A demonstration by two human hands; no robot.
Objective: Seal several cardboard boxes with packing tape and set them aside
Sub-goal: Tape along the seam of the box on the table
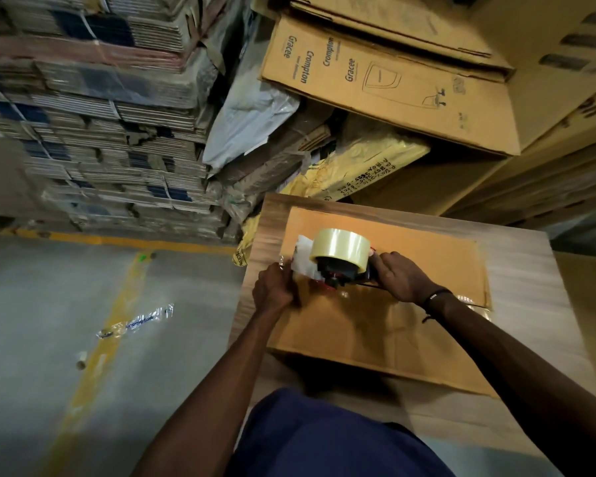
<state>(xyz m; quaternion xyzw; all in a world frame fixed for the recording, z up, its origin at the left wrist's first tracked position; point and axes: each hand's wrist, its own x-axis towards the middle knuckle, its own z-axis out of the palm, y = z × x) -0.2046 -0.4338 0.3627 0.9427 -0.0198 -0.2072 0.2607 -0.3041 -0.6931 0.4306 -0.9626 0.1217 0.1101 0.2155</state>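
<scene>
One flat brown box (376, 318) lies on a wood-grain table (530, 270), near its left edge. One tape dispenser (341, 270) stands on the box, loaded with one clear tape roll (339, 247). Two bare hands at work: right hand (401, 278) curls around the dispenser's rear handle, black band on that wrist; left hand (276, 287) pinches the loose tape end (301, 259) just left of the roll, fingers bent against the box's left part. Hands sit close, the dispenser between them. Blue clothing (327, 438) fills the bottom centre. Behind the table: one large printed carton (386, 87) reading "Crompton" and "Gracee", more plain cartons stacked at right, one yellow bag (365, 170), one grey-white plastic bag (248, 122). Left background: tall stacks of bundled flattened cardboard (93, 115), blurred, too many to count. Grey concrete floor (31, 321) with yellow painted lines (103, 339); one crumpled clear plastic scrap (134, 321) lies on the line, one small pale cylinder (81, 360) near it. Dim warehouse lighting.
</scene>
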